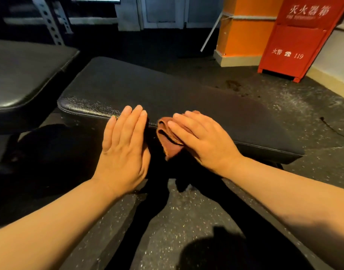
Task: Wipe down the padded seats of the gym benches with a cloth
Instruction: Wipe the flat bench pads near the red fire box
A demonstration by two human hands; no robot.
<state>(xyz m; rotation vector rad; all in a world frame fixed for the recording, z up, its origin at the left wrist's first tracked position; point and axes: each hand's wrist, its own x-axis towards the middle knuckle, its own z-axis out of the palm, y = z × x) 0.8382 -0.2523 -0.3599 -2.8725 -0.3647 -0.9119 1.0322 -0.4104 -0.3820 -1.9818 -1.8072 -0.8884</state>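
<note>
A second bench pad [21, 75] sits left, a red fire-extinguisher box [296, 41] far right. Left hand [124, 151] flat, fingers straight, at the black bench seat [167, 94] edge; right hand [204, 141] presses the brown cloth [167, 137] flat there

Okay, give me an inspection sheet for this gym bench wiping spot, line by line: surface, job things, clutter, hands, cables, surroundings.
Surface: black padded bench seat, textured, sheen at its left end.
Job's things: brown folded cloth on the seat's near edge, part hanging over it; second bench pad at left.
Clutter: nothing seen on the seats.
Grippers: right hand presses flat on the cloth; left hand, fingers straight, at the seat's near edge beside the cloth.
Cables: thin dark cord on the floor at right.
Surroundings: speckled rubber floor, red fire extinguisher box, orange pillar, perforated rack upright.
</note>
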